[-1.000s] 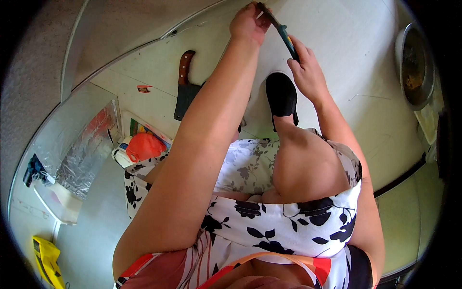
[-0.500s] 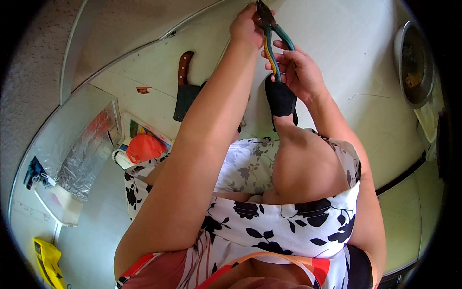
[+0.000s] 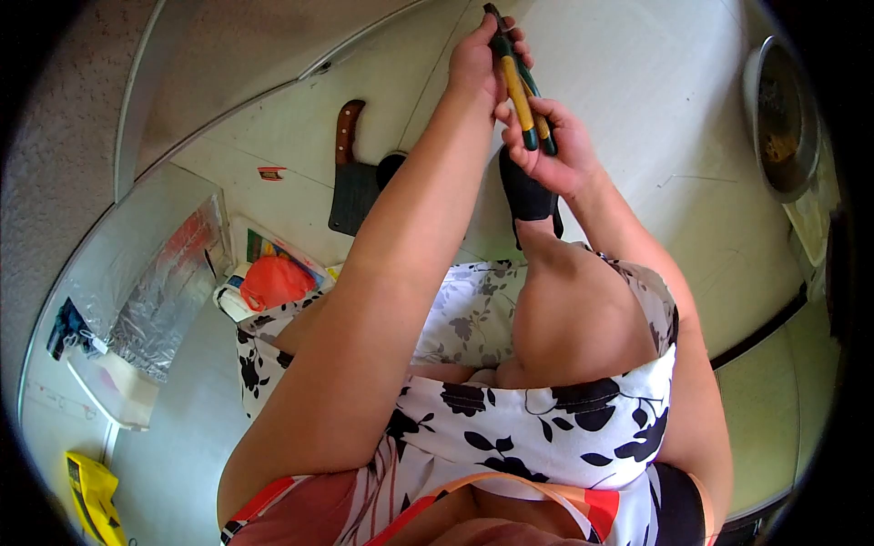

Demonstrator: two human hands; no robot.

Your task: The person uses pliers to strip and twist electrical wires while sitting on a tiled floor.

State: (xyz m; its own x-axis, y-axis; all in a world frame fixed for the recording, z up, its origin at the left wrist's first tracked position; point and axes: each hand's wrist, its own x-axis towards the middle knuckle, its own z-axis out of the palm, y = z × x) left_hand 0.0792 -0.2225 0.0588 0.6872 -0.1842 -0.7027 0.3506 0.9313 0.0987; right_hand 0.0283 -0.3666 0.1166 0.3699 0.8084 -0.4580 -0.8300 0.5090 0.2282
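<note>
A pair of pliers [image 3: 516, 89] with green and yellow handles is between my two hands at the top of the view. My left hand [image 3: 477, 62] grips it near the dark jaws, with fingertips showing on the far side. My right hand [image 3: 566, 150] is closed about the lower ends of the handles, its fingers partly hidden behind them. The two handles lie close together, pointing toward me. Below my right hand is a black shoe [image 3: 528, 187] on my foot.
A cleaver [image 3: 353, 173] with a wooden handle lies on the tiled floor, left of my left forearm. A metal basin [image 3: 785, 118] stands at the far right. A red bag [image 3: 276, 283] and a glass panel [image 3: 173, 291] are on the left, with a yellow item [image 3: 94, 496] lower down.
The pliers' handles have come together from a spread position, and the tool has turned in my hands. My left hand has shifted slightly right and down; my right hand has moved slightly left.
</note>
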